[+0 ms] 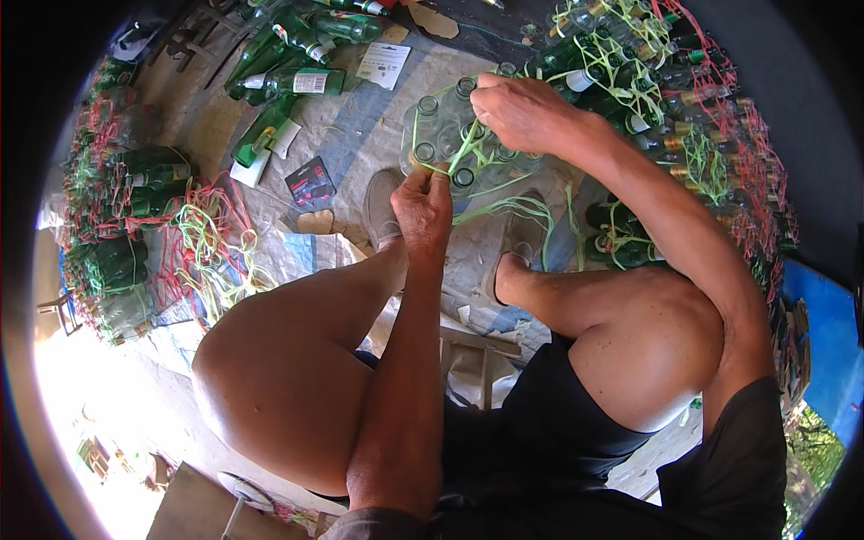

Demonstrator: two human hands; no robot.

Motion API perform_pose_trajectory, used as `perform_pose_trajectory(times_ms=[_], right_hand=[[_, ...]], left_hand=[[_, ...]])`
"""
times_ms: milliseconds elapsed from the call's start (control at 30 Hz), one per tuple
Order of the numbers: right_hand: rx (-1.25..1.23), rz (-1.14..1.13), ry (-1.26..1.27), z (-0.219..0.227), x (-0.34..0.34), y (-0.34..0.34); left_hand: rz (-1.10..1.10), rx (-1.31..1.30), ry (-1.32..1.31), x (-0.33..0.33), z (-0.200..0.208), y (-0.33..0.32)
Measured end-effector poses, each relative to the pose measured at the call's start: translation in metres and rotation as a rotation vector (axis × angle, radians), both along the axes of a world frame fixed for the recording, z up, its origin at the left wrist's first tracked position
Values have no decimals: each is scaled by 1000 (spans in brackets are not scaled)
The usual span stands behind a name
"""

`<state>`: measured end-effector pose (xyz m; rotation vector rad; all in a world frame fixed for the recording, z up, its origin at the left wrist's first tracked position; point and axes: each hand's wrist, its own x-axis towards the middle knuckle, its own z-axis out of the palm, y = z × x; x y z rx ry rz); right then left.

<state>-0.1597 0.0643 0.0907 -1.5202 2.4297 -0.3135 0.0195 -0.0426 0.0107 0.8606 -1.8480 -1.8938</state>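
A cluster of clear glass bottles [427, 126] stands upright on the floor between my feet, open mouths facing up. A yellow-green plastic strap [464, 144] runs around and across their necks. My left hand [425, 209] pinches this strap at the cluster's near edge, beside one bottle mouth. Over the far right side of the cluster, my right hand [520, 110] is closed with the strap leading up to its fingers; its wrist hides some bottles. Loose ends of strapping [517, 211] trail on the floor just right of my left hand.
Loose green bottles [292, 81] lie at the far left, near a white card [384, 65] and a dark card [310, 183]. Strapped bottle bundles are stacked along the left [112, 261] and right [693, 135]. Tangled red and yellow-green strapping [211, 234] lies by the left stack.
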Motion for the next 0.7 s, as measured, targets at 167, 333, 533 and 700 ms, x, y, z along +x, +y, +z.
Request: perform_pose_trajectory(times_ms=[167, 333, 533, 700], right_hand=[[101, -52, -33, -6, -4, -17], [126, -230, -334, 2, -3, -20], [174, -218, -400, -2, -2, -9], [-43, -82, -50, -1, 0, 19]], left_hand=[[35, -45, -4, 3, -3, -2], [59, -79, -25, 5, -4, -2], [132, -2, -12, 14, -11, -16], [94, -227, 20, 11, -8, -24]])
